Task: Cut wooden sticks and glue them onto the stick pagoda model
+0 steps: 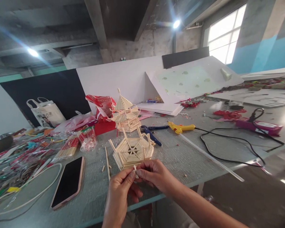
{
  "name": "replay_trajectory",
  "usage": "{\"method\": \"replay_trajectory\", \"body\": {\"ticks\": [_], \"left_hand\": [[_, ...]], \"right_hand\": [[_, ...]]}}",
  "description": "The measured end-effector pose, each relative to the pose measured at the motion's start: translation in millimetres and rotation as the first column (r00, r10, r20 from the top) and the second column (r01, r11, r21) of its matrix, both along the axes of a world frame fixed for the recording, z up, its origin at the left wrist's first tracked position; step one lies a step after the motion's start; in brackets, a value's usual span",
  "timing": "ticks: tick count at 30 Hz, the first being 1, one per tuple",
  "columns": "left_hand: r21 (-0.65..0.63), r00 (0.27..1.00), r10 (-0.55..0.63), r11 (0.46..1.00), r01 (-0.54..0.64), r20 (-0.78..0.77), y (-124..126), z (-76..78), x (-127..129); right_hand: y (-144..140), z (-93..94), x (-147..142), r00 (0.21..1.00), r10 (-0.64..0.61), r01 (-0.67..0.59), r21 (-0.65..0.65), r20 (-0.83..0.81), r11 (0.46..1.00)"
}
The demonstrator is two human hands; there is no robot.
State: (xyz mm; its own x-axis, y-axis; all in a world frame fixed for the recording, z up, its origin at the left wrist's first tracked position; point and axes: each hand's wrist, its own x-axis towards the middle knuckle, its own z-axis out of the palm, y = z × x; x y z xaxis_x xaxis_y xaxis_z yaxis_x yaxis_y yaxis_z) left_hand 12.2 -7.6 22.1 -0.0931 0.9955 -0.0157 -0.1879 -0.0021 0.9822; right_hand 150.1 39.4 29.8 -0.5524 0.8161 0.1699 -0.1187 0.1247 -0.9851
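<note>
We have both hands low in the head view, close together at the near edge of the grey table (180, 158). Our left hand (120, 193) comes up from below, thumb and forefinger pinched on a short pale stick piece (135, 169). Our right hand (154, 175) reaches in from the right, its fingertips closed on that same little piece, so the two hands meet right on it.

Just above both hands, touching the fingertips, sits the hexagonal stick frame (132, 152), flat spokes inside and short posts standing up round its rim. The stick piece is at the frame's near edge; whether it is already joined there we cannot tell.

Beyond the frame, farther from our hands, stands a tiered stick pavilion (125, 115) with a pointed roof. To the right of it, well past our right hand, lie blue-handled pliers (152, 133) and a yellow glue gun (180, 127), with a clear glue rod (211, 156) running from the gun's back end towards the table edge and a black cable (228, 148) looping beyond.

Left of our left hand a loose stick (107, 161) lies beside the frame, and farther left a phone (68, 182) rests face up, screen dark. Above the phone are packs of chopsticks (72, 145), and past them a red plastic bag (102, 106).
</note>
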Motion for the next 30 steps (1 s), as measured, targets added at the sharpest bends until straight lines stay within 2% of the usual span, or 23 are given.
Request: {"method": "replay_trajectory", "body": {"ticks": [17,30], "left_hand": [[0.034,0.999,-0.032,0.999,0.033,-0.029,-0.6,1.6,0.1],[0.031,0.999,-0.039,0.999,0.038,0.016,0.3,3.7,1.7]], "right_hand": [[-0.8,3.6,-1.1,0.999,-0.027,0.027,-0.001,0.029,1.0],[-0.4,5.1,-2.0,0.997,-0.056,0.058,-0.033,0.059,0.998]]}}
